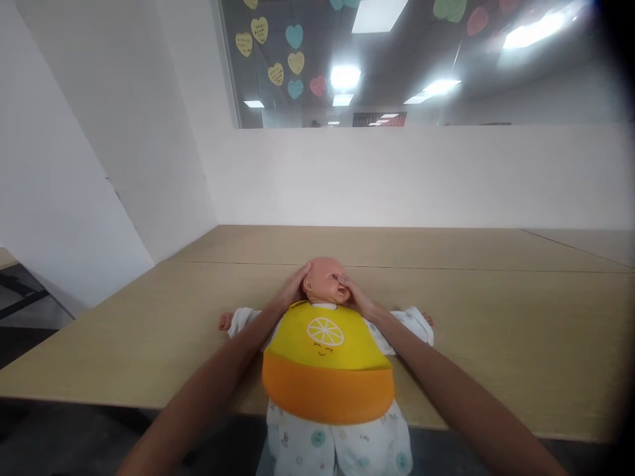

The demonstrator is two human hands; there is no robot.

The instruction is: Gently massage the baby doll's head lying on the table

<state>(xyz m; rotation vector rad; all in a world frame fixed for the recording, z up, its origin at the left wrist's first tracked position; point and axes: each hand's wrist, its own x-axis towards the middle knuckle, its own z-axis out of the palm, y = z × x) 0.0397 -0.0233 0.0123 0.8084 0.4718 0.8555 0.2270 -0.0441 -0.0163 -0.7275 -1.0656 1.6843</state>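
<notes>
A baby doll [325, 281] lies on its back on a light wooden table [496, 330], head away from me, legs hanging over the near edge. It wears white patterned clothes and a yellow bib [325, 360] with an orange pocket and a lemon face. My left hand [294, 289] cups the left side of the doll's head, fingers curved against it. My right hand [354, 295] rests against the doll's cheek on the other side, fingers bent on the face.
A white wall rises behind the table, with a window above it showing paper hearts [290, 56] and ceiling lights. A white partition [74, 198] slants down at the left. The table's near edge runs under the doll's hips.
</notes>
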